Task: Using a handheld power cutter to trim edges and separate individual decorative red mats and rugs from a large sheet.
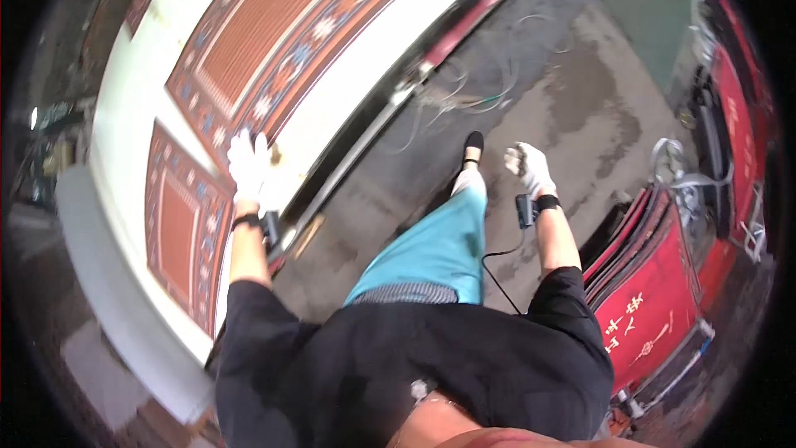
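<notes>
My left hand (249,168) wears a white glove and lies with spread fingers at the lower corner of a large reddish-brown mat (261,46). This mat has a ribbed middle and a floral border, and lies on a long white work surface (319,129). Beside that hand is a smaller mat (184,236) of like pattern. Away from the surface, my right hand (531,168), also in a white glove, hangs over the grey floor. Its fingers are curled in, and nothing shows in them. A dark device is strapped at each wrist.
A metal rail (356,153) edges the work surface. Loose pale cords (489,99) lie on the stained floor (572,108). At my right, stacked red mats (651,307) lean in a metal frame, with more red mats (740,129) beyond. A grey roller-like edge (116,299) curves along the left.
</notes>
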The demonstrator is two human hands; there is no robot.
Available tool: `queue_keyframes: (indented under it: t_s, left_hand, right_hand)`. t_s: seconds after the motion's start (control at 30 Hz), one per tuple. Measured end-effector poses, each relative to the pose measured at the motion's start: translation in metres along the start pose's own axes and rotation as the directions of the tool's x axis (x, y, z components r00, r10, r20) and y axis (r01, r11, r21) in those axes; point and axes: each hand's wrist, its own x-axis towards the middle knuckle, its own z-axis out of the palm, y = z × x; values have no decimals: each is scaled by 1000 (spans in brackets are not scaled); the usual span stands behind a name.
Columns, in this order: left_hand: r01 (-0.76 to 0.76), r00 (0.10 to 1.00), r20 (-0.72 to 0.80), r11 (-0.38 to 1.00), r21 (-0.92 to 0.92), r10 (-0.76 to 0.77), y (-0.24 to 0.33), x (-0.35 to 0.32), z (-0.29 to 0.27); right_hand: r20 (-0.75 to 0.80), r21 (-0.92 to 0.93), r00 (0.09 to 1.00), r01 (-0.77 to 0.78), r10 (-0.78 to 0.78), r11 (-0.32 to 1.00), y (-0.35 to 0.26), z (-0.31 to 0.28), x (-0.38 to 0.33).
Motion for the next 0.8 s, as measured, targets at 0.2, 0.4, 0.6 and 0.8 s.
queue_keyframes:
  t_s: [0.2, 0.4, 0.6, 0.8]
  left_hand:
    - [-147, 979, -172, 964, -220, 110, 224, 131, -77]
    - [-220, 941, -290, 965, -141, 172, 382, 260, -96]
    - [-247, 929, -296, 968, -46, 223, 425, 273, -118]
    - [-212, 959, -218, 970, -119, 183, 425, 278, -115]
  right_hand:
    - [15, -367, 969, 236, -248, 900, -164, 7, 148]
    - [93, -917, 900, 244, -425, 317, -304, 48, 344]
    - [308, -866, 771, 470, -558, 171, -387, 82, 553]
    - [307, -932, 856, 359, -415, 51, -372, 97, 661]
